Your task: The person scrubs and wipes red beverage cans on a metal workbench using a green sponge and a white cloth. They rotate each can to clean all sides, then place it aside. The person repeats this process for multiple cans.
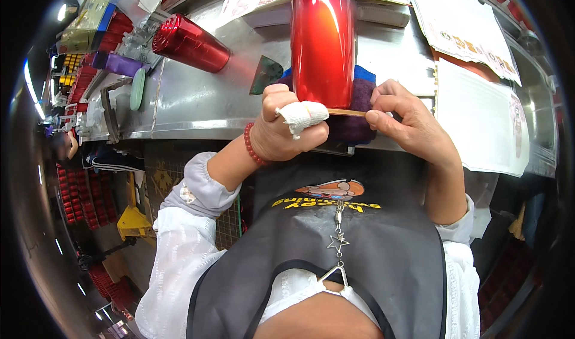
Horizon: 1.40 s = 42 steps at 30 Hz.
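While a second red tumbler (190, 42) lies on its side at the far left of the steel bench (197, 93), near a purple cylinder (117, 64) and a pale green oval piece (138, 89), the work sits at centre. A dark green scraper (265, 74) rests on the bench just left of the upright red tumbler (323, 45). That tumbler stands on a blue-and-purple cloth pad (354, 126) at the bench's near edge. Left hand (286, 129): fingers curled closed, thumb wrapped in white bandage (301, 116), pinching the left end of a thin wooden stick (347, 112); red bead bracelet (250, 144) at the wrist. The stick lies horizontally against the tumbler's lower edge. Right hand (407, 122): fingers bent, thumb and forefinger pinching the stick's right end. White paper sheets (479, 120) lie further right on the bench.
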### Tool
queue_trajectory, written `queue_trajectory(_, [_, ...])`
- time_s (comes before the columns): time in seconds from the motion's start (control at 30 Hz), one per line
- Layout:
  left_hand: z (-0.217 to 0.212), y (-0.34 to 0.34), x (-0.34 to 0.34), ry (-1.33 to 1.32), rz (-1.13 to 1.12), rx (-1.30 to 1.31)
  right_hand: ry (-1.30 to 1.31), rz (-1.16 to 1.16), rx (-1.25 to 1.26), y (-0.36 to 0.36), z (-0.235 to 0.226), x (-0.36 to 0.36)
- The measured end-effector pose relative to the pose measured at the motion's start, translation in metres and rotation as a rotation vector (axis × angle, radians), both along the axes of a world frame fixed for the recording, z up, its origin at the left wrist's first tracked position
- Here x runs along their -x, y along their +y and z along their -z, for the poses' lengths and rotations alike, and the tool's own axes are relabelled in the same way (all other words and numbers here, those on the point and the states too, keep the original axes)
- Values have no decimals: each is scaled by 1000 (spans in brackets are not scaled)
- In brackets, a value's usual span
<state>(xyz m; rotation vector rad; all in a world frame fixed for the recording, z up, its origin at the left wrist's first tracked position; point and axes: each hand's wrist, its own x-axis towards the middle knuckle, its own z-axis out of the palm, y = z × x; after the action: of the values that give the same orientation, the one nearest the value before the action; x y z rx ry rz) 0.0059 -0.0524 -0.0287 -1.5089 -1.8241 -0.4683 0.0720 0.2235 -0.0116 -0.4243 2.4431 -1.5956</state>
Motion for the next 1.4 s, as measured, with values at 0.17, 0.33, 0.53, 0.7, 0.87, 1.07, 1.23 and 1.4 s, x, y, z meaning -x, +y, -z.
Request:
queue_trajectory(0.17, [-16, 7, 5, -32, 100, 89, -2, 0, -44, 1, 3, 3])
queue_trajectory(0.33, [0, 13, 4, -74, 85, 15, 1, 15, -24, -2, 1, 1])
queue_trajectory(0.53, [0, 1, 0, -1, 9, 14, 44, 27, -58, -5, 0, 2])
queue_trajectory(0.7, [-16, 10, 4, -49, 86, 121, 32, 12, -46, -3, 2, 3])
queue_trajectory(0.87, [-27, 18, 8, 24, 123, 171, 30, 31, -11, -4, 3, 1])
queue_trajectory(1.07, [-10, 1, -4, 15, -25, 64, 50, 35, -54, -7, -2, 3])
queue_trajectory(1.23, [-27, 28, -9, 22, -59, 228, 84, 34, -61, -3, 6, 4])
queue_trajectory(1.4, [-7, 15, 5, -380, -28, -124, 156, 137, -2, -9, 0, -5])
